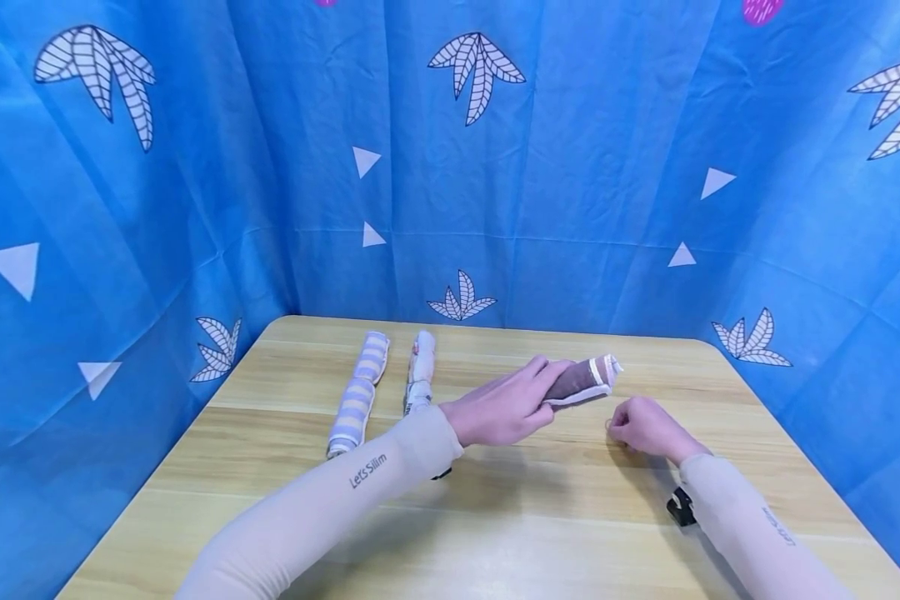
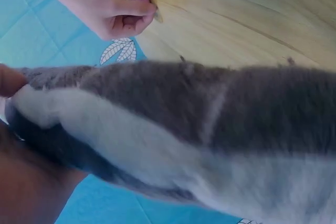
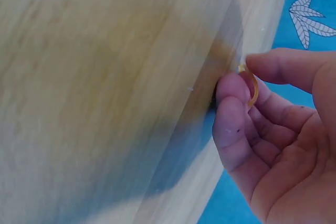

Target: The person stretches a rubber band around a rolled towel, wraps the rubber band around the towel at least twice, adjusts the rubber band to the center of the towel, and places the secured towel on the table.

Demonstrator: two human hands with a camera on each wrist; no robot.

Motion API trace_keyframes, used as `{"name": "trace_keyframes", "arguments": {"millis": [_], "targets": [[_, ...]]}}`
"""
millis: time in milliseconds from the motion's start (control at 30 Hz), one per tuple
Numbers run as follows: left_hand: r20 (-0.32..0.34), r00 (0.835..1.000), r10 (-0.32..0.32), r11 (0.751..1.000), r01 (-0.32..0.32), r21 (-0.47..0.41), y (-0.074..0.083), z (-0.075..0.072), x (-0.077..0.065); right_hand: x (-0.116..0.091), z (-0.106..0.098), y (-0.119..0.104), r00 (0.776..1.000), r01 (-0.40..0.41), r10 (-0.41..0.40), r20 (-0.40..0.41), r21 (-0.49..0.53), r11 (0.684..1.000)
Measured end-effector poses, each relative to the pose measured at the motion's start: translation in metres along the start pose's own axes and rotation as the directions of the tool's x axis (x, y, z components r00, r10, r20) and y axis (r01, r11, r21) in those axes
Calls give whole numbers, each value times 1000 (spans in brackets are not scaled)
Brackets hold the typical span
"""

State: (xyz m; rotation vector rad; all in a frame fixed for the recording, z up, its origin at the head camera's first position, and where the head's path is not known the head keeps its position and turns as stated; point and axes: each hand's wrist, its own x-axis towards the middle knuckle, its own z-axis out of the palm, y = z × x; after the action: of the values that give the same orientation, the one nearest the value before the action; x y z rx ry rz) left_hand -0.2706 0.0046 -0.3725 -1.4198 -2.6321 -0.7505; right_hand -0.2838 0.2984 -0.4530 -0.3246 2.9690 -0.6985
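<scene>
Pale sleeves (image 1: 307, 508) reach over the tabletop (image 1: 195, 508) from its near side, a black clip (image 1: 681, 507) at the right wrist. Toward the tabletop's right edge, the right hand (image 1: 648, 429) has its fingers curled in, thumb and fingertips pinching a thin yellow band (image 3: 254, 90) (a small loop, plainest in the right wrist view). The left hand (image 1: 506, 404) has its fingers wrapped round a brown roll (image 1: 577, 383) with a pale border, held up off the tabletop, right of its middle and toward the far right corner. A striped roll (image 1: 356, 400) lies in the left part, pointing toward the far edge. Just right of it lies a white roll (image 1: 422, 362), its near end hidden. Beyond the far edge hangs a blue curtain (image 1: 607, 192).
</scene>
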Motion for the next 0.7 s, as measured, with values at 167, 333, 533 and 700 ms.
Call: {"name": "trace_keyframes", "arguments": {"millis": [167,333,533,700], "targets": [[-14,999,28,1000,-28,8,0,-2,0,-2,-2,-1,1000,12,-12,7,-7,1000],[4,998,69,996,-69,53,-3,-6,-4,-5,-6,-3,996,-8,5,84,34,999],[14,994,105,985,-106,137,-9,-10,-9,-9,-9,-8,983,-40,35,179,20,999],[5,989,148,969,-146,201,-15,-11,-13,-10,-7,-9,980,-13,7,198,31,999]]}}
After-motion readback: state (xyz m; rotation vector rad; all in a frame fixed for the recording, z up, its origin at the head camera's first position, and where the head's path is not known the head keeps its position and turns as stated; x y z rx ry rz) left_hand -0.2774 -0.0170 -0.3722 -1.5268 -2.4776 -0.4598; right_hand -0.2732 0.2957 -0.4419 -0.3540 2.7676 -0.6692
